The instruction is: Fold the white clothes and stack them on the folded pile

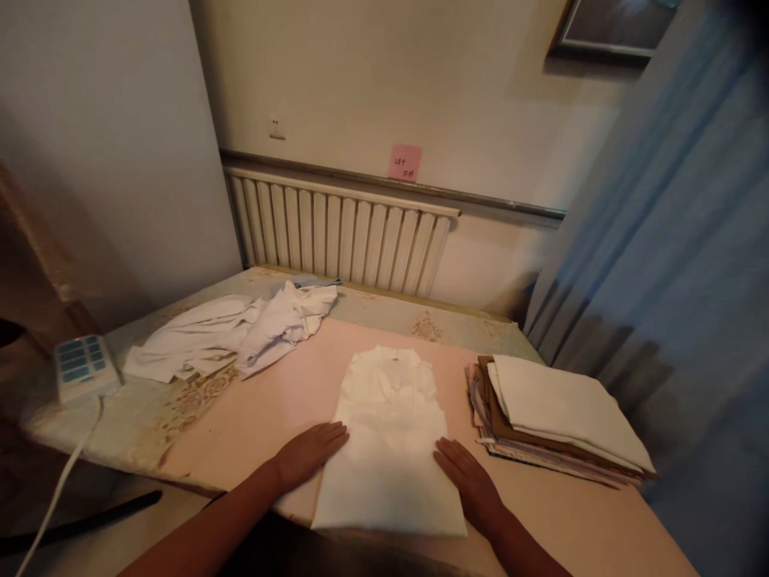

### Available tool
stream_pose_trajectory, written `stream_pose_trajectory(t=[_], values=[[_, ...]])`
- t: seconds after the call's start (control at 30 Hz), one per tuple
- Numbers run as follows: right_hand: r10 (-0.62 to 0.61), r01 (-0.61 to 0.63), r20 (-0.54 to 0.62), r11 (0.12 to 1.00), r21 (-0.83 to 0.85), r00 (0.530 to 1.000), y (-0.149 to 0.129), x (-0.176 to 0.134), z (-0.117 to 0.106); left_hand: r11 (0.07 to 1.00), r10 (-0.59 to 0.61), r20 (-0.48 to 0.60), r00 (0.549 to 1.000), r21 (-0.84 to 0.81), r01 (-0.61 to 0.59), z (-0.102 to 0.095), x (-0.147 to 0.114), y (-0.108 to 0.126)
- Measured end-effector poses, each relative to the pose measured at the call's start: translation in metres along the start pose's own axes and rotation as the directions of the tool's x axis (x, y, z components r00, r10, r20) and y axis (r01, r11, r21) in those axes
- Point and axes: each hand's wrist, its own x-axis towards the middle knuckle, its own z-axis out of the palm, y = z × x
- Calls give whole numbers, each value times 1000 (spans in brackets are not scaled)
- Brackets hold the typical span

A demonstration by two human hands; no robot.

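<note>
Hands lie flat and open: left hand point(309, 453) and right hand point(469, 478) press the side edges of a folded white shirt point(389, 437) on the bench point(270, 401). Stacked cloths point(558, 417) sit right; crumpled white garments point(234, 332) lie far left.

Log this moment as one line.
left hand: flat at shirt's left edge | right hand: flat at its right edge | shirt: folded, on table | stack: right of shirt

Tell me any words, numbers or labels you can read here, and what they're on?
Pink sticky note on the wall above the radiator: handwritten marks, too small to read.
Keypad device at the table's left edge: buttons, no legible text.
Folded white shirt under both hands: no print visible.
</note>
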Motion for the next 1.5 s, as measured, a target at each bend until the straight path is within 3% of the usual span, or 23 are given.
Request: stream_pose_trajectory(t=[0.17, 0.4, 0.63, 0.93, 1.03, 1.5], values=[[10, -11, 31, 1000, 18, 999, 4, -1, 4, 999, -3, -7, 1000, -43, 2, 0, 4, -8], [21, -22, 29, 999, 40, 999, 6, -5, 9, 985, -156, -41, 987, -80, 153, 4, 1, -5], [59, -62, 66, 997, 39, 996, 7, -10, 12, 998, -58, -63, 996, -35, 56, -9, -32, 12], [82, -89, 99, 994, 61, 992, 8, -15, 14, 999, -5, 92, 996, -40, 8, -33, -57, 52], [88, -95, 102, 993, 67, 991, 8, -16, 15, 998, 3, 137, 991, -57, 5, -29, -57, 59], [115, -126, 131, 989, 80, 985, 11, -19, 21, 998, 55, 36, 998, -32, -54, -3, -45, 49]])
